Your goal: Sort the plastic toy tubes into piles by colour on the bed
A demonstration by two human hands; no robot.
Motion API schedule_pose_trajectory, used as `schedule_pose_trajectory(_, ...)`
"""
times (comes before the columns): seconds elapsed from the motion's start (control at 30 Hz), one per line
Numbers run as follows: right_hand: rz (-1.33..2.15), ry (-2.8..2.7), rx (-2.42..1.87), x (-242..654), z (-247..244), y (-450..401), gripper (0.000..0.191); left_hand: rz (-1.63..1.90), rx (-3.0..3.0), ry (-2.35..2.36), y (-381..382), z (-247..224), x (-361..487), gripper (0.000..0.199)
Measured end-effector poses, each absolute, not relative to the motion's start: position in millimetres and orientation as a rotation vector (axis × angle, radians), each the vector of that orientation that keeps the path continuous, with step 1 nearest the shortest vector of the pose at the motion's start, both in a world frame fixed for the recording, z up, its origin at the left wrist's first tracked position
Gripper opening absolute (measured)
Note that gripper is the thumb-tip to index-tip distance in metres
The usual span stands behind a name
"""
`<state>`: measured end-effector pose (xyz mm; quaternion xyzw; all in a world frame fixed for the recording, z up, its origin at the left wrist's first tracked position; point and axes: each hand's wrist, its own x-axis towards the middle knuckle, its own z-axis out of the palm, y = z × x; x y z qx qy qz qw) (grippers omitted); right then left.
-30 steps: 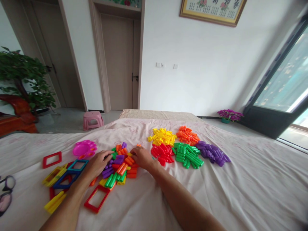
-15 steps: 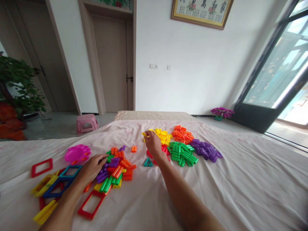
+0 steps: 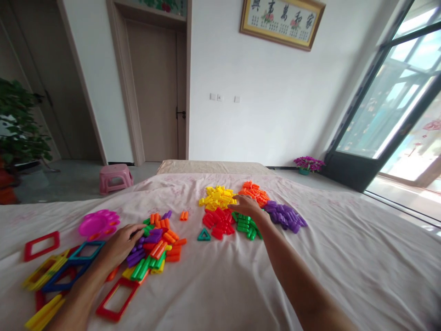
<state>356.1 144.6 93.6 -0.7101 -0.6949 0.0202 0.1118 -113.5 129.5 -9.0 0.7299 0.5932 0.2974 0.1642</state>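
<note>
My left hand [image 3: 122, 243] rests at the left side of a mixed pile of plastic building pieces [image 3: 151, 248] in orange, purple, green, red and yellow. Its fingers are bent loosely, thumb apart, and nothing shows between them. My right hand [image 3: 250, 206] hovers over the green pieces [image 3: 244, 223], partly hiding them. Its fingers point left with a gap between thumb and forefinger, close to the yellow pieces [image 3: 217, 197]. Around it lie sorted piles of red pieces [image 3: 218, 221], orange pieces [image 3: 255, 191] and purple pieces [image 3: 285, 215].
A magenta flower-shaped tray [image 3: 96, 224] lies at left, near a red frame tile [image 3: 41, 246], blue frame tiles [image 3: 87, 250] and another red frame tile [image 3: 117, 299]. A teal triangle [image 3: 204, 235] and an orange piece [image 3: 184, 216] lie mid-cloth. A pink stool [image 3: 116, 178] stands beyond.
My right hand has moved right from the yellow pile to above the green one, uncovering the red pile. My left hand stays by the mixed pile. The camera view has shifted slightly right.
</note>
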Motion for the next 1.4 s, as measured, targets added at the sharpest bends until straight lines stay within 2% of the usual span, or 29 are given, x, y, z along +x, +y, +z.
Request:
schedule_pose_trajectory(0.1, 0.058, -2.111, -2.106, 361, 80, 143, 0.058, 0.847, 2.078, 1.707, 129, -10, -114, 0.042)
schedule_pose_trajectory(0.43, -0.010, -2.153, -2.161, 374, 71, 134, 0.035, 0.824, 2.089, 1.709, 129, -10, -114, 0.044)
schedule_pose_trajectory(0.63, -0.054, -2.200, -2.140, 374, 68, 160, 0.046, 0.815, 2.081, 1.720, 131, -13, -116, 0.045)
schedule_pose_trajectory(0.8, 0.047, -2.282, -2.064, 373, 61, 195, 0.054, 0.834, 2.079, 1.722, 131, -13, -115, 0.044)
schedule_pose_trajectory(1.1, 0.040, -2.165, -2.030, 353, 55, 240, 0.038, 0.846, 2.086, 1.731, 130, -10, -114, 0.041)
schedule_pose_trajectory(1.17, 0.016, -2.139, -2.002, 350, 58, 238, 0.041, 0.848, 2.088, 1.730, 129, -10, -114, 0.040)
schedule_pose_trajectory(1.3, -0.037, -2.360, -1.590, 347, 64, 227, 0.056, 0.828, 2.090, 1.741, 127, -9, -113, 0.040)
schedule_pose_trajectory(1.4, 0.013, -2.622, -1.124, 344, 59, 222, 0.053, 0.830, 2.091, 1.743, 127, -8, -113, 0.041)
